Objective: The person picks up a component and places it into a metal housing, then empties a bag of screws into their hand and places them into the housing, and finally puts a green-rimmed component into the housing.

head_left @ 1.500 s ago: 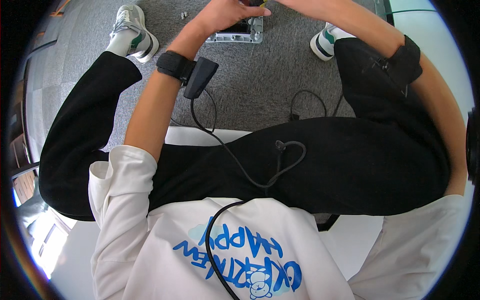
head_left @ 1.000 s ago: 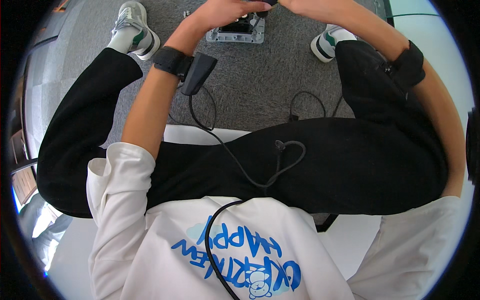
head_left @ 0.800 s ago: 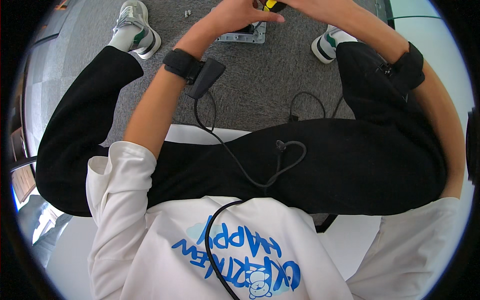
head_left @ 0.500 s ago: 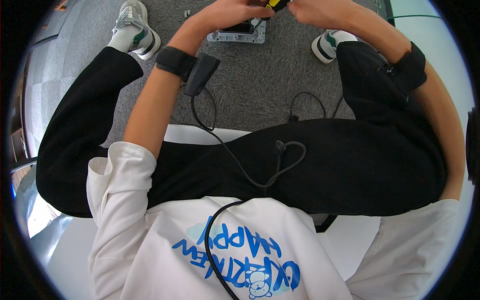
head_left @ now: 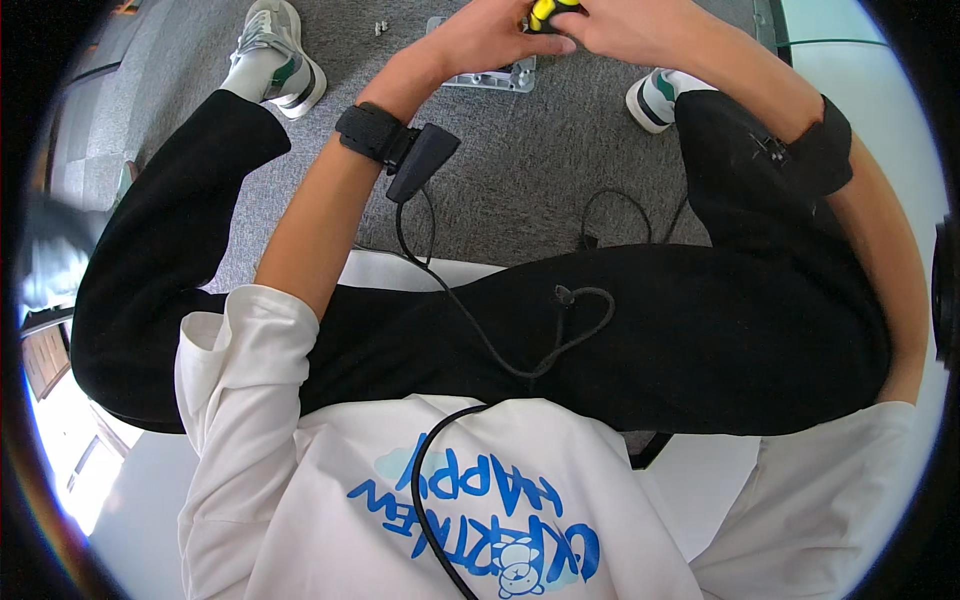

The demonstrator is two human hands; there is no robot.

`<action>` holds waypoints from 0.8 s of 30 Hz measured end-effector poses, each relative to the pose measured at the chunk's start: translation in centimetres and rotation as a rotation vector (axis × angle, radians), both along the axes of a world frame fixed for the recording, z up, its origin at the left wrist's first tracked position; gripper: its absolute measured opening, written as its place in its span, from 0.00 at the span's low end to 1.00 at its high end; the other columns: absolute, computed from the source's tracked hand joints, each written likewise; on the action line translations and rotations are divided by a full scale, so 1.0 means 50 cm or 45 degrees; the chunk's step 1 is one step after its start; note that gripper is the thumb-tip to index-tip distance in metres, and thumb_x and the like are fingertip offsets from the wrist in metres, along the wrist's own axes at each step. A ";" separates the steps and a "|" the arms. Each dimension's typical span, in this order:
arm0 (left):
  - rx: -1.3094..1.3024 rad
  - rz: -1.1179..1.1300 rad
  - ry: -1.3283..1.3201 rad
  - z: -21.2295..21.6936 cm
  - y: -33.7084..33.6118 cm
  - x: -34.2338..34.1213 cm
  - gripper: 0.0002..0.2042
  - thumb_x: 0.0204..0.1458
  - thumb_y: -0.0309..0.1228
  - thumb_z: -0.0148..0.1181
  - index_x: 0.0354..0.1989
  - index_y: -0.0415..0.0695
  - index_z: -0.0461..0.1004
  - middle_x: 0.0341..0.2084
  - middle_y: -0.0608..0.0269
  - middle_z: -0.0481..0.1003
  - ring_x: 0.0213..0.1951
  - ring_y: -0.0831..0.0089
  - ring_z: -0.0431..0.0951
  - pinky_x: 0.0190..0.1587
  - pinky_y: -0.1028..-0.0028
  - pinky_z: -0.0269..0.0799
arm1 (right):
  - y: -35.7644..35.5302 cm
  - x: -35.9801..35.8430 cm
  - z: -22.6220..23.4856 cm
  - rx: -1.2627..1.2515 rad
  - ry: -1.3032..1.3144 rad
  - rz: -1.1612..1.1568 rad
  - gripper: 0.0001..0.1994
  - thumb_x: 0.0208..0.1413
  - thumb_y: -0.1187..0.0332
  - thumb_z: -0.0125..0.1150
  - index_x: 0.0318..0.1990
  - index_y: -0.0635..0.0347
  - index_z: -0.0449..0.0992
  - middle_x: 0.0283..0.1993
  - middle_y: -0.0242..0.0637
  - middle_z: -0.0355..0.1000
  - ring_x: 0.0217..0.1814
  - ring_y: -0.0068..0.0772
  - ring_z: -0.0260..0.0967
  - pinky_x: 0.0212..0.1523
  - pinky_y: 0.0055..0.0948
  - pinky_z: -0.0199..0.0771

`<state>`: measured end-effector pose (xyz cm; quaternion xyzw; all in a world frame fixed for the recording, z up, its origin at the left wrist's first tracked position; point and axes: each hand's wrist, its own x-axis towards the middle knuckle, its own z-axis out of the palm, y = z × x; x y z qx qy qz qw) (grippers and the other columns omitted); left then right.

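A yellow-and-black handled tool (head_left: 553, 12), which looks like a screwdriver, shows at the top edge between my two hands. My right hand (head_left: 625, 28) is closed around it from the right. From the other side my left hand (head_left: 492, 38) grips at it too, its thumb stretched across toward the right hand; its other fingertips are mostly hidden. Beneath the hands, a grey plastic housing (head_left: 515, 78) lies on the carpet, largely covered by my left hand. Small metal pieces (head_left: 381, 28), perhaps screws, lie to the left of it.
Dark grey carpet (head_left: 500, 170) spreads between my shoes (head_left: 277, 60). A black cable (head_left: 470, 325) runs from the device on my left wrist (head_left: 425, 160) across my lap. A pale glass-like surface (head_left: 860, 110) stands at right. A blurred shape (head_left: 60, 240) shows at the left rim.
My left hand has shifted right and a little down, covering more of the housing, with its thumb near my right hand. The tool's angle has changed. A blurred shape has appeared at the left rim.
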<state>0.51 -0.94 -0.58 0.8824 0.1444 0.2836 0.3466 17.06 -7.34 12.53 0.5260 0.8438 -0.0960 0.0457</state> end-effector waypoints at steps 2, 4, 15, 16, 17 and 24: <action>-0.745 -0.105 -0.003 -0.002 -0.002 -0.002 0.14 0.57 0.31 0.67 0.48 0.38 0.74 0.44 0.58 0.76 0.43 0.74 0.74 0.46 0.68 0.72 | -0.006 0.020 -0.003 0.032 0.168 0.245 0.09 0.52 0.74 0.58 0.40 0.64 0.77 0.44 0.50 0.73 0.52 0.56 0.70 0.53 0.43 0.71; -0.831 -0.195 -0.014 0.007 0.003 -0.010 0.12 0.58 0.29 0.65 0.47 0.39 0.74 0.39 0.63 0.76 0.42 0.77 0.73 0.45 0.71 0.72 | -0.004 0.039 -0.015 0.007 0.226 0.243 0.09 0.52 0.75 0.60 0.41 0.63 0.78 0.45 0.50 0.71 0.54 0.55 0.68 0.54 0.42 0.70; -0.045 0.164 0.207 0.010 -0.017 0.002 0.16 0.52 0.36 0.72 0.40 0.38 0.76 0.34 0.53 0.78 0.36 0.61 0.78 0.40 0.65 0.74 | 0.006 -0.015 0.036 -0.311 -0.252 -0.436 0.17 0.61 0.55 0.59 0.42 0.62 0.79 0.41 0.54 0.75 0.44 0.56 0.74 0.48 0.42 0.76; 0.173 0.172 0.190 0.009 -0.016 0.001 0.16 0.51 0.36 0.72 0.40 0.38 0.76 0.36 0.52 0.78 0.37 0.60 0.79 0.40 0.64 0.74 | 0.005 -0.012 0.034 -0.287 -0.217 -0.388 0.13 0.59 0.60 0.60 0.42 0.61 0.80 0.41 0.54 0.74 0.45 0.56 0.73 0.47 0.43 0.74; 0.021 0.128 0.257 0.011 -0.010 -0.001 0.18 0.50 0.35 0.72 0.45 0.38 0.77 0.40 0.50 0.79 0.42 0.60 0.80 0.42 0.64 0.74 | 0.004 -0.007 0.030 -0.262 -0.181 -0.339 0.10 0.57 0.66 0.60 0.41 0.61 0.80 0.41 0.53 0.73 0.46 0.56 0.72 0.47 0.45 0.73; -0.263 -0.003 0.255 -0.005 -0.001 -0.016 0.16 0.62 0.34 0.63 0.54 0.40 0.76 0.43 0.55 0.82 0.46 0.69 0.81 0.53 0.62 0.74 | -0.020 0.026 -0.013 0.106 0.270 0.269 0.15 0.45 0.83 0.57 0.43 0.61 0.79 0.45 0.47 0.67 0.51 0.53 0.64 0.52 0.43 0.66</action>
